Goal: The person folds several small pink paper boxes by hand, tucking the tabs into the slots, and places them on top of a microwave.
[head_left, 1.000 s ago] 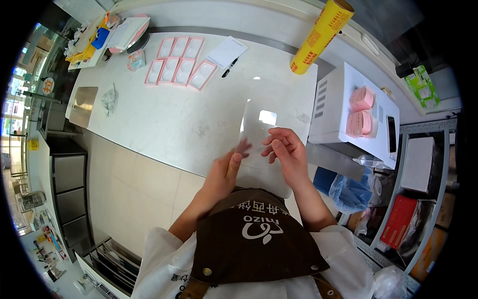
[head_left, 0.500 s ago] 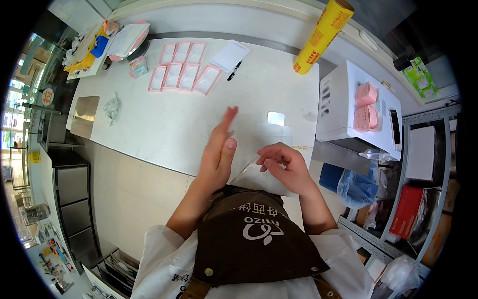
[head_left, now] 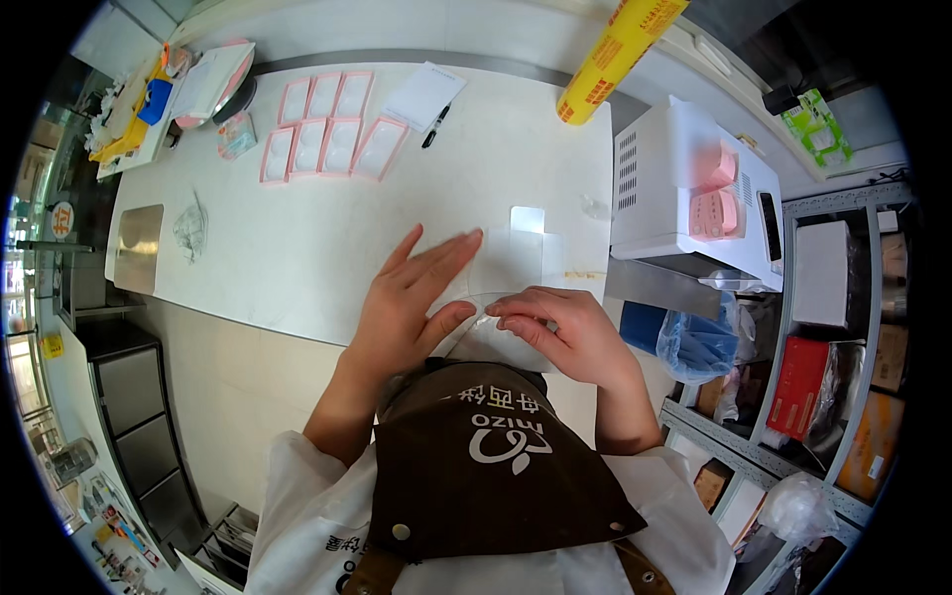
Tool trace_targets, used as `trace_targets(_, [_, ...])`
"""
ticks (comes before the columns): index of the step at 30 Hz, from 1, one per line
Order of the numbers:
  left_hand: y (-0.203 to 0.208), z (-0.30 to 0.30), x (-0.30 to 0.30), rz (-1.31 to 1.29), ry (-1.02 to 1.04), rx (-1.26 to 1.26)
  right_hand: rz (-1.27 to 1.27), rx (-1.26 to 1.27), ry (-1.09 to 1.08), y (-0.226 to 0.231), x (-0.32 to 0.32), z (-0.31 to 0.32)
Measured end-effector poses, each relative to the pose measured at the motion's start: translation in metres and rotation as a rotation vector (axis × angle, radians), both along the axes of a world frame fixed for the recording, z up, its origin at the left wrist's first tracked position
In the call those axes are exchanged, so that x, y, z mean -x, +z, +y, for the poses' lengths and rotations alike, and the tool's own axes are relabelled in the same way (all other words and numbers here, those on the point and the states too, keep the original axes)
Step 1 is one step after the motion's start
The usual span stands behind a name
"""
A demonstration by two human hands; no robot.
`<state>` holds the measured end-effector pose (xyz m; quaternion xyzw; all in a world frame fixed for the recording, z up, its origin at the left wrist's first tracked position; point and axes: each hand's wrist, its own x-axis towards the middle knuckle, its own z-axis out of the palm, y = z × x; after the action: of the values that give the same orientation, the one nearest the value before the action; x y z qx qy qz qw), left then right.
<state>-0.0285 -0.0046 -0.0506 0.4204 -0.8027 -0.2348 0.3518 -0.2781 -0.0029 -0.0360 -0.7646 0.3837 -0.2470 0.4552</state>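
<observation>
Close to the table's front edge, my right hand [head_left: 570, 332] pinches the rim of a clear plastic sheet [head_left: 496, 345] that is curled up in front of my apron. My left hand [head_left: 409, 297] is just beside it, fingers spread and slightly blurred, with the thumb near my right fingertips. Whether that thumb touches the plastic I cannot tell. Beyond my hands lies a flat see-through panel [head_left: 511, 260] with a pale tab [head_left: 527, 219] at its far side. It may be part of the same plastic piece; the join is hidden behind my fingers.
Several pink-edged trays [head_left: 340, 144] lie at the back left, beside paper [head_left: 423, 94] and a black pen [head_left: 435, 127]. A crumpled clear bag [head_left: 190, 230] is at left. A yellow roll [head_left: 615, 61] stands back right. A white appliance [head_left: 654, 188] carries pink boxes [head_left: 714, 215].
My left hand has swung from upright to slanted, its fingers spreading and its thumb nearing my right hand. The plastic now curls up more under my right fingers. The whole view has shifted slightly.
</observation>
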Motion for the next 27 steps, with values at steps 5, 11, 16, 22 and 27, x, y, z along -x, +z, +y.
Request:
trace_targets(5, [-0.003,-0.013,0.008,0.065,-0.105,-0.153,-0.006,-0.055,-0.04,0.004,0.006,-0.015])
trace_targets(11, [0.008,-0.029,0.024,0.089,-0.053,-0.122,-0.005,-0.106,-0.026,0.002,0.019,-0.025])
trace_targets(16, [0.01,-0.03,0.025,0.055,-0.159,-0.148,0.088,-0.183,0.074,0.003,0.028,-0.028])
trace_targets(22, [-0.01,-0.018,0.01,0.551,0.112,-0.266,-0.455,-0.53,-0.076,-0.014,0.066,-0.029])
trace_targets(27, [-0.018,-0.004,0.01,0.742,0.214,-0.205,-0.582,-0.246,-0.082,-0.023,0.058,-0.007])
